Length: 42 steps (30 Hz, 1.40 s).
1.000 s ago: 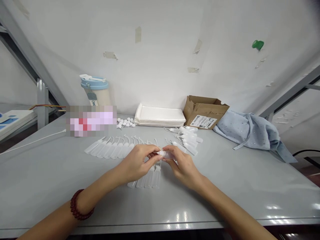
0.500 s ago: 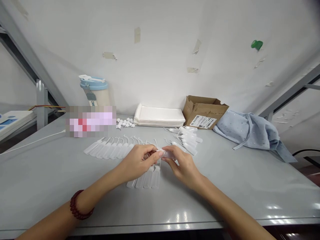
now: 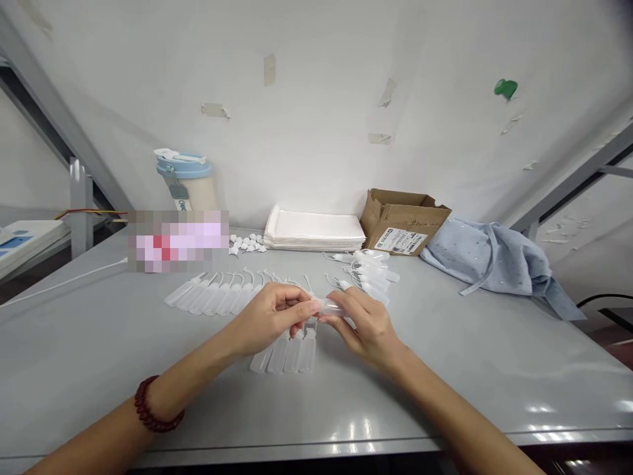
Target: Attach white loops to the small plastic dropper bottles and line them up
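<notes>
A small translucent plastic bottle [image 3: 330, 306] lies sideways between my hands above the table. My right hand [image 3: 368, 323] is closed around its body, thumb below and fingers on top. At the neck end, the thumb and fingers of my left hand [image 3: 277, 313] pinch the white cap, which they mostly hide. Under my hands, several similar bottles [image 3: 293, 356] lie side by side. A longer row of bottles with thin white tubes at their tops [image 3: 212, 297] spreads to the left. Another loose pile of bottles [image 3: 373, 270] lies beyond my right hand.
Small white caps [image 3: 247, 243] sit near the wall, beside a stack of white envelopes [image 3: 316, 231]. An opened cardboard box [image 3: 403, 224] and blue cloth [image 3: 494, 260] stand at the right. A blue-lidded cup [image 3: 190, 181] is behind a blurred pink item [image 3: 198, 239].
My left fingers have shifted slightly at the cap, and more of the held bottle's body now shows. The bottle stays between both hands; the view has shifted a little.
</notes>
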### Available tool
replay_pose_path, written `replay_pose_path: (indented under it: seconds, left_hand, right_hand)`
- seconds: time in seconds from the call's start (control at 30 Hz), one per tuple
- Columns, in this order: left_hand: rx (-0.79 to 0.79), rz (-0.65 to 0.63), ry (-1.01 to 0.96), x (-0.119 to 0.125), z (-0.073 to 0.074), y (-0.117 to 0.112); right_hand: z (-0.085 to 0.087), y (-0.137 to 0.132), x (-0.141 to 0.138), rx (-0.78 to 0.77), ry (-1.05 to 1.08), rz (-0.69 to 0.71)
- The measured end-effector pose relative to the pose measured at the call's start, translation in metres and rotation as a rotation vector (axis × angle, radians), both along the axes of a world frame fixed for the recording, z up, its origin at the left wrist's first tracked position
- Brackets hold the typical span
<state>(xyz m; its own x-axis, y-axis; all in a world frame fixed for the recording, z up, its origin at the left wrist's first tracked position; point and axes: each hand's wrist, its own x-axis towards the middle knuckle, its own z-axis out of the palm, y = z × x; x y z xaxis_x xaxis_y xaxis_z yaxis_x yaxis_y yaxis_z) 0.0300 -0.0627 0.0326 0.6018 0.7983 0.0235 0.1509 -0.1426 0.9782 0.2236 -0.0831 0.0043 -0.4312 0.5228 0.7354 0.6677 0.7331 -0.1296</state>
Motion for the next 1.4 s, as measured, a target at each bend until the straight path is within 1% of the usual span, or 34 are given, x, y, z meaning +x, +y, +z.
replay_pose_path:
  seconds: [0.07,0.13,0.3,0.37,0.5,0.57,0.63,0.7,0.8,0.87,0.93,1.0,1.13,1.2,1.27,1.33,1.4]
  left_hand:
    - [0.035,0.019,0.014,0.001,-0.002,0.0]
    - [0.117,0.033,0.052,0.002,-0.003,-0.001]
    - [0.439,-0.009,0.155,0.0,-0.006,-0.002]
    - [0.517,-0.021,0.159,0.0,-0.008,-0.001]
    - [0.605,-0.017,0.147,0.002,-0.013,0.0]
    - [0.639,0.016,0.142,0.004,-0.015,0.0]
    - [0.637,0.105,0.133,0.006,-0.016,0.001]
    - [0.582,0.216,0.139,0.006,-0.015,0.002]
    - [0.463,0.344,0.187,0.002,-0.011,0.005]
    - [0.415,0.404,0.221,-0.001,-0.008,0.007]
    - [0.401,0.45,0.251,-0.005,-0.006,0.01]
    - [0.405,0.485,0.262,-0.009,-0.004,0.013]
    - [0.382,0.557,0.253,-0.015,-0.003,0.02]
    - [0.357,0.586,0.263,-0.018,-0.004,0.024]
    - [0.346,0.589,0.278,-0.019,-0.006,0.027]
    - [0.349,0.579,0.302,-0.02,-0.008,0.029]
    - [0.363,0.576,0.337,-0.021,-0.011,0.032]
  right_hand:
    - [0.002,-0.001,0.001,-0.047,-0.003,0.021]
    - [0.005,-0.003,0.002,-0.164,0.037,0.054]
    - [0.014,-0.005,0.002,-0.664,0.2,0.118]
    - [0.017,-0.005,0.003,-0.806,0.256,0.13]
    - [0.021,-0.003,0.004,-1.009,0.327,0.117]
    - [0.022,0.0,0.006,-1.068,0.327,0.119]
    - [0.021,0.003,0.009,-1.033,0.279,0.093]
    - [0.018,0.009,0.014,-0.886,0.194,0.003]
    - [0.009,0.02,0.023,-0.581,0.066,-0.222]
    - [0.001,0.027,0.029,-0.417,-0.016,-0.412]
    - [-0.007,0.033,0.034,-0.342,-0.072,-0.554]
    - [-0.012,0.036,0.037,-0.325,-0.098,-0.617]
    - [-0.015,0.037,0.037,-0.26,-0.169,-0.662]
    - [-0.014,0.035,0.035,-0.212,-0.204,-0.606]
    - [-0.013,0.032,0.03,-0.197,-0.242,-0.509]
    - [-0.012,0.03,0.026,-0.224,-0.296,-0.45]
    - [-0.012,0.028,0.022,-0.269,-0.359,-0.444]
